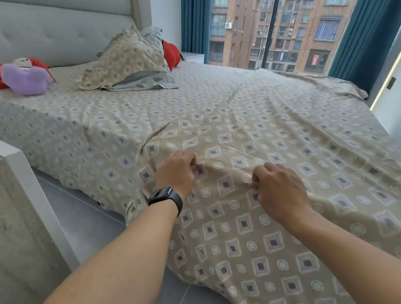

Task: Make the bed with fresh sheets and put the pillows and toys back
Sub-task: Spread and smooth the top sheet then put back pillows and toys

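While the bed ran lengthwise toward the window, the sheet draped across its near edge, directly under both hands. The left hand and right hand each pinched one raised fold, side by side.

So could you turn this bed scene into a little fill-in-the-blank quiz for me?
1. Both hands pinch the patterned ____ near the bed's edge.
2. The black watch sits on the ____ wrist.
3. The plush toy lying near the headboard is ____ in colour.
4. The curtains beside the window are ____.

Missing words: sheet; left; purple; blue
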A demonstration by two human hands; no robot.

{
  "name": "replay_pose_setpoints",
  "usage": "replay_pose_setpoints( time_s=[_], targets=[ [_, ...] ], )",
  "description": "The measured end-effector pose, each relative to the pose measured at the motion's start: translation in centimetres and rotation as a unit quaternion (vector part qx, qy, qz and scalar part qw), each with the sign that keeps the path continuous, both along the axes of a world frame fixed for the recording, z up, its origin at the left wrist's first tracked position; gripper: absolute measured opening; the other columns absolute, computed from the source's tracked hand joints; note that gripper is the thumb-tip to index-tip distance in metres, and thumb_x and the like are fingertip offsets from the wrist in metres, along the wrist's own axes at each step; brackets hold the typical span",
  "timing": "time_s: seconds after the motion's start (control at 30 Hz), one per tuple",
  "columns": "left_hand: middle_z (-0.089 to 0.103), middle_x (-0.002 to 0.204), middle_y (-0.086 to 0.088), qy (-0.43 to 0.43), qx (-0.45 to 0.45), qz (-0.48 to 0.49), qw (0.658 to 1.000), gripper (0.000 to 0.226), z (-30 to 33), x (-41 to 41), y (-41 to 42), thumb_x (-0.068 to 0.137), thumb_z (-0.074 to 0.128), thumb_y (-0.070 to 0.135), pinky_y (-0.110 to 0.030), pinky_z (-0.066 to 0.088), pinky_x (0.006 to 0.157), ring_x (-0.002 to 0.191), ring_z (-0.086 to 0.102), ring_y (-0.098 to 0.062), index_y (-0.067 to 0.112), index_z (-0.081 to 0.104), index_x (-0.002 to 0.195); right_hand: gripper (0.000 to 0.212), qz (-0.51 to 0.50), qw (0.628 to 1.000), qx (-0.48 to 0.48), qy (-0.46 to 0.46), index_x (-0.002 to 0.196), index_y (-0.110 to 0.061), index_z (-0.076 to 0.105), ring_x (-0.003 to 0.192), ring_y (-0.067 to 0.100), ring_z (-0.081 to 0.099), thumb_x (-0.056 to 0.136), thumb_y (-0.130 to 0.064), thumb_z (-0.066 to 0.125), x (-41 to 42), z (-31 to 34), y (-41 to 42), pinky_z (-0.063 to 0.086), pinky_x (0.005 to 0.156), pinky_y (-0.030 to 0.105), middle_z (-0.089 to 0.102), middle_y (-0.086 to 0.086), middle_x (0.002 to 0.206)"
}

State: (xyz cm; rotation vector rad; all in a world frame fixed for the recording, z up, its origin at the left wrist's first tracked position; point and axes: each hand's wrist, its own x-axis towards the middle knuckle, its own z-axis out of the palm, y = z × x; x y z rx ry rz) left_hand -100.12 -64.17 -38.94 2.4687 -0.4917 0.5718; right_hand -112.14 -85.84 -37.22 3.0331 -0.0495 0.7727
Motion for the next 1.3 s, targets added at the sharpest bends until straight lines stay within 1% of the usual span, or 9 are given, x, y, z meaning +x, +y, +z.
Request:
replay_pose_setpoints(
  time_s=[0.2, 0.47, 0.57, 0.67, 0.8, 0.93, 1.07, 1.2, 1.3],
  targets=[
    [0.057, 0.087, 0.006, -0.058, 0.044, -0.049, 0.996, 0.007, 0.9, -0.2, 0.4, 0.093, 0.059, 0.016, -0.036, 0.044, 0.070, 0.084, 0.050, -0.021, 0.021, 0.060, 0.089, 0.013, 0.005, 0.999, 0.017, 0.031, 0.085, -0.021, 0.052, 0.072, 0.018, 0.047, 0.097, -0.020, 0.057, -1.7, 1.2, -0.5, 0.030, 0.068, 0.032, 0.055, -0.005, 0.083],
    [0.056, 0.093, 0.010, -0.054, 0.106, -0.079, 0.990, 0.011, 1.4, -1.4, -0.3, 0.094, 0.053, 0.015, -0.031, 0.033, 0.077, 0.089, 0.040, -0.014, 0.026, 0.055, 0.091, 0.013, -0.018, 0.989, 0.076, 0.124, 0.092, -0.020, 0.054, 0.080, 0.018, 0.053, 0.100, -0.029, 0.052, -3.6, 2.2, -0.7, 0.040, 0.070, 0.033, 0.057, -0.005, 0.091],
    [0.054, 0.092, 0.009, -0.020, 0.042, -0.066, 0.997, 0.008, 0.6, -1.1, 0.8, 0.095, 0.058, 0.019, -0.036, 0.041, 0.078, 0.091, 0.051, -0.020, 0.024, 0.055, 0.089, 0.017, -0.021, 0.988, 0.065, 0.137, 0.092, -0.022, 0.053, 0.082, 0.018, 0.054, 0.103, -0.034, 0.046, -3.2, 2.9, -0.7, 0.039, 0.072, 0.034, 0.057, -0.005, 0.090],
    [0.054, 0.105, -0.002, -0.015, -0.122, 0.084, 0.989, 0.001, -0.5, 0.3, 3.2, 0.096, 0.058, 0.019, -0.040, 0.047, 0.077, 0.090, 0.053, -0.025, 0.019, 0.058, 0.097, 0.022, -0.004, 0.991, 0.044, 0.126, 0.096, -0.024, 0.054, 0.091, 0.020, 0.055, 0.105, -0.039, 0.041, -1.4, 3.0, 0.4, 0.038, 0.077, 0.036, 0.058, -0.006, 0.092],
    [0.050, 0.123, -0.002, 0.247, -0.375, 0.242, 0.860, 0.036, -3.2, 1.8, 7.7, 0.094, 0.054, 0.013, -0.039, 0.049, 0.084, 0.101, 0.056, -0.030, 0.016, 0.050, 0.130, 0.029, 0.085, 0.991, -0.002, 0.100, 0.117, -0.027, 0.054, 0.108, 0.020, 0.051, 0.101, -0.048, 0.043, 3.0, 2.0, 3.2, 0.043, 0.091, 0.035, 0.054, -0.006, 0.117],
    [0.065, 0.121, -0.011, 0.411, -0.325, 0.108, 0.845, 0.036, -6.2, 0.9, 9.0, 0.087, 0.066, 0.006, -0.041, 0.052, 0.091, 0.110, 0.060, -0.032, 0.010, 0.059, 0.122, 0.050, 0.112, 0.980, -0.001, 0.163, 0.144, -0.031, 0.040, 0.132, 0.024, 0.040, 0.099, -0.052, 0.046, 6.8, 2.2, 5.0, 0.040, 0.106, 0.042, 0.043, -0.003, 0.144],
    [0.064, 0.084, -0.009, 0.353, -0.323, 0.129, 0.869, 0.017, -6.6, 0.8, 9.0, 0.095, 0.063, 0.026, -0.035, 0.047, 0.069, 0.075, 0.058, -0.028, 0.013, 0.064, 0.083, 0.064, 0.124, 0.971, 0.006, 0.202, 0.154, -0.035, 0.026, 0.140, 0.022, 0.032, 0.097, -0.057, 0.044, 7.3, 1.3, 5.0, 0.035, 0.110, 0.043, 0.030, -0.009, 0.154],
    [0.058, 0.095, -0.011, 0.248, -0.280, 0.324, 0.869, 0.007, -6.8, 0.4, 12.3, 0.096, 0.052, 0.022, -0.042, 0.052, 0.077, 0.078, 0.057, -0.032, 0.016, 0.049, 0.097, 0.069, 0.121, 0.963, 0.035, 0.238, 0.156, -0.041, 0.020, 0.144, 0.020, 0.029, 0.095, -0.062, 0.046, 7.4, 1.5, 4.4, 0.032, 0.112, 0.042, 0.024, -0.016, 0.156],
    [0.053, 0.092, -0.005, 0.212, -0.250, 0.370, 0.869, 0.010, -6.2, -0.7, 13.1, 0.095, 0.051, 0.024, -0.047, 0.050, 0.084, 0.085, 0.056, -0.032, 0.019, 0.044, 0.100, 0.072, 0.113, 0.961, 0.040, 0.251, 0.156, -0.041, 0.019, 0.145, 0.019, 0.028, 0.094, -0.065, 0.046, 7.3, 1.7, 4.7, 0.031, 0.114, 0.041, 0.023, -0.016, 0.156]
  ],
)
